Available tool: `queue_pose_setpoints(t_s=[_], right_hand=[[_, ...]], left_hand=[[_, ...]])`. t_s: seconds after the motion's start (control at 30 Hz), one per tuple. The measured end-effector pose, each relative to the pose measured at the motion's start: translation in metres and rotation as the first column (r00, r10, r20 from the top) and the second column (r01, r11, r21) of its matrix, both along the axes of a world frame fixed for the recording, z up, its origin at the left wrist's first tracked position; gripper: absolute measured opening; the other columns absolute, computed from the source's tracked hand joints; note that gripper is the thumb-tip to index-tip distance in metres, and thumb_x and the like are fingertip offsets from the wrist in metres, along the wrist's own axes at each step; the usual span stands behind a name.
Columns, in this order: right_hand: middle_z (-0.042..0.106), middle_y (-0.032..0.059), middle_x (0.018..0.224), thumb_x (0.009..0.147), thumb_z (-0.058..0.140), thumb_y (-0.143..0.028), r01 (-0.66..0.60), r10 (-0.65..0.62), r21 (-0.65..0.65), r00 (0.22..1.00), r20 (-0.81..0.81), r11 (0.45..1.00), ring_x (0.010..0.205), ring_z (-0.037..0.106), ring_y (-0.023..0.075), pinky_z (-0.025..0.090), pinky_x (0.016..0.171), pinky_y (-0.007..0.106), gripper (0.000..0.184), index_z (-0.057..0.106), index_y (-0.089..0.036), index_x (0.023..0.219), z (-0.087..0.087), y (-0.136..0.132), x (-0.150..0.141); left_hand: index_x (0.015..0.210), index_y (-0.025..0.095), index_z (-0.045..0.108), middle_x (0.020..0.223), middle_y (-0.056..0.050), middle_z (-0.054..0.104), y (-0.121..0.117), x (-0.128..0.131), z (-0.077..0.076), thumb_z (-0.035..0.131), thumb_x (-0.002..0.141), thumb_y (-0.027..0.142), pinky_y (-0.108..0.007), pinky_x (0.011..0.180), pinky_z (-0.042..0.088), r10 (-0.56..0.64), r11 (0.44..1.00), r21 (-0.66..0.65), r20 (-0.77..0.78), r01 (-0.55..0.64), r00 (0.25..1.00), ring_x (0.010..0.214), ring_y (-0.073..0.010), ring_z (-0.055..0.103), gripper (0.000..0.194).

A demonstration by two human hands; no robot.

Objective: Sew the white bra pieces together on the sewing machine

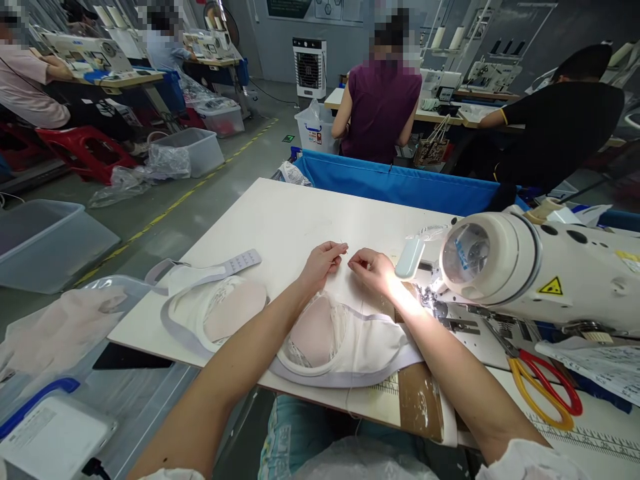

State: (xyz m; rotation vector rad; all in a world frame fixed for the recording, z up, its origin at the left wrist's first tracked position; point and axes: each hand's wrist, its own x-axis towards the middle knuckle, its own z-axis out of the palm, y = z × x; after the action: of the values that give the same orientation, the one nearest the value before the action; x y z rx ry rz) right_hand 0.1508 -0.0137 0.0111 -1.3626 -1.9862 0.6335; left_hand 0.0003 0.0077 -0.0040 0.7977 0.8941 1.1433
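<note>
A white padded bra [280,327] lies spread on the white worktable [280,213], one cup to the left and one under my forearms. My left hand [324,260] hovers over its upper edge with the fingers pinched on a fine thread or small piece that I cannot make out. A few centimetres to the right, my right hand [373,270] is also closed in a pinch, lit by the lamp of the sewing machine [530,273]. The bra's hook strap [240,261] points up and to the left.
Red and yellow scissors [543,383] lie on the machine bed at right. A blue fabric bin [400,187] stands behind the table. Clear plastic tubs [45,243] sit on the floor at left. Several other people sit at sewing stations further back.
</note>
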Motion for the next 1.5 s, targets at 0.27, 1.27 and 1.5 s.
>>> queue_pose_setpoints(t_s=[0.27,1.27,1.5], right_hand=[[0.059,-0.0008,0.066,0.076,0.048,-0.016,-0.018,0.023,-0.043,0.995,0.100,0.999,0.062,0.050,0.0132,0.036,0.062,0.026,0.014,0.056,-0.019,0.065,0.002,-0.013,0.006],[0.055,0.0003,0.064,0.080,0.050,-0.026,0.166,-0.182,-0.129,0.975,-0.127,0.978,0.064,0.052,0.0156,0.042,0.060,0.028,0.014,0.055,-0.021,0.067,0.002,-0.024,0.025],[0.066,-0.0005,0.080,0.082,0.051,-0.025,-0.125,0.153,-0.238,0.983,0.105,0.963,0.072,0.058,0.0147,0.042,0.065,0.025,0.015,0.065,-0.022,0.077,0.015,-0.034,0.020]], left_hand=[[0.063,0.013,0.060,0.073,-0.003,0.058,0.001,0.000,0.000,0.082,0.056,0.030,-0.017,0.037,0.017,0.038,0.999,-0.039,0.039,-0.036,0.999,0.049,-0.0024,0.038,0.029],[0.067,0.017,0.063,0.083,-0.004,0.069,-0.006,-0.001,0.005,0.073,0.069,0.040,-0.023,0.059,0.037,0.045,0.997,0.067,-0.188,-0.033,0.981,0.069,-0.0108,0.053,0.025],[0.067,0.017,0.063,0.082,-0.004,0.067,-0.006,-0.001,0.007,0.073,0.069,0.039,-0.022,0.056,0.035,0.050,0.995,0.091,-0.204,-0.032,0.978,0.064,-0.0095,0.049,0.024]])
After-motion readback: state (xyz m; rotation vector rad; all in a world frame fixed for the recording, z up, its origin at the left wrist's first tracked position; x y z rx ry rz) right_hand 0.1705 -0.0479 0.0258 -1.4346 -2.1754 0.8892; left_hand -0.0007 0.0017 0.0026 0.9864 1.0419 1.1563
